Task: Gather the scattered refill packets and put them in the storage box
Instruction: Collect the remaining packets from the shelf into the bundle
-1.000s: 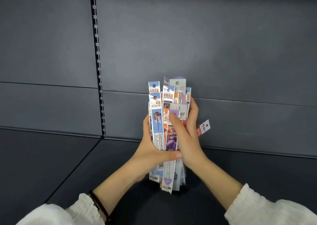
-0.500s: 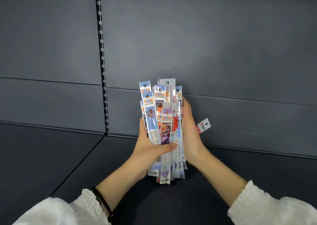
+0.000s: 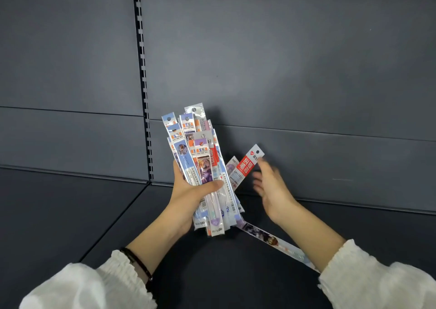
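Observation:
My left hand (image 3: 188, 195) grips an upright bundle of refill packets (image 3: 198, 157), long thin sleeves printed in blue, white, orange and purple, held just above the dark shelf. A red-and-white packet (image 3: 245, 165) sticks out of the bundle to the right, tilted. My right hand (image 3: 271, 186) is off the bundle, blurred, fingers spread, its fingertips close to that packet's top end. Another packet (image 3: 271, 239) lies flat on the shelf under my right forearm. No storage box is in view.
The dark grey shelf floor (image 3: 70, 214) runs left and right, with a seam left of my left arm. A back panel (image 3: 283, 73) rises behind, with a slotted upright rail (image 3: 144, 84) left of the bundle.
My right hand has let go of the bundle and swung out to the right. The red-and-white packet now leans out clearly, and the bundle tilts slightly left in my left hand.

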Demonstrator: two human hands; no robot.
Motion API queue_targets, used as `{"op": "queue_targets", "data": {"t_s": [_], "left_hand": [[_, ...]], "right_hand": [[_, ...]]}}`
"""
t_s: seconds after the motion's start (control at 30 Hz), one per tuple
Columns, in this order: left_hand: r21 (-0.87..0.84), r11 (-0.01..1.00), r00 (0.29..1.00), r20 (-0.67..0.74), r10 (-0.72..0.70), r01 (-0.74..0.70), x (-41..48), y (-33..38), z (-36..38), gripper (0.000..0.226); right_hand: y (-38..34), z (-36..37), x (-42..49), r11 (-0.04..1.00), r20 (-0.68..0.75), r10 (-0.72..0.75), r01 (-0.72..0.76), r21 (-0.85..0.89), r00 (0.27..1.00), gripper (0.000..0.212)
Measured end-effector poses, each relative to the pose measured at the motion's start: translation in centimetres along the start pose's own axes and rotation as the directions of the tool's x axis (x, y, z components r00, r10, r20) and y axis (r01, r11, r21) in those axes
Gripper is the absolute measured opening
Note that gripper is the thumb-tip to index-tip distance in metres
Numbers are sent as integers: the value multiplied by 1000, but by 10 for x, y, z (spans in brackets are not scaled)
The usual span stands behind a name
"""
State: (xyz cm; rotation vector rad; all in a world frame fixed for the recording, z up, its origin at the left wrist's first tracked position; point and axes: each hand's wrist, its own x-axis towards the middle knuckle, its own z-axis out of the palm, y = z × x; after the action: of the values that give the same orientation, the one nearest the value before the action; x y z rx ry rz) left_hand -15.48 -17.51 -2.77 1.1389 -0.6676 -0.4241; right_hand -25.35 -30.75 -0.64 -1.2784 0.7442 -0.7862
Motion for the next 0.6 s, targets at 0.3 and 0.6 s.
{"op": "queue_targets", "data": {"t_s": [0.3,0.6], "left_hand": [[18,998,987,152,-55,53,-1,1,0,87],[3,995,989,108,-100,100,3,2,-9,88]], "right_hand": [[3,0,-9,989,279,-130,105,104,951,14],[-25,-14,2,910,130,-229,164,381,965,12]]}}
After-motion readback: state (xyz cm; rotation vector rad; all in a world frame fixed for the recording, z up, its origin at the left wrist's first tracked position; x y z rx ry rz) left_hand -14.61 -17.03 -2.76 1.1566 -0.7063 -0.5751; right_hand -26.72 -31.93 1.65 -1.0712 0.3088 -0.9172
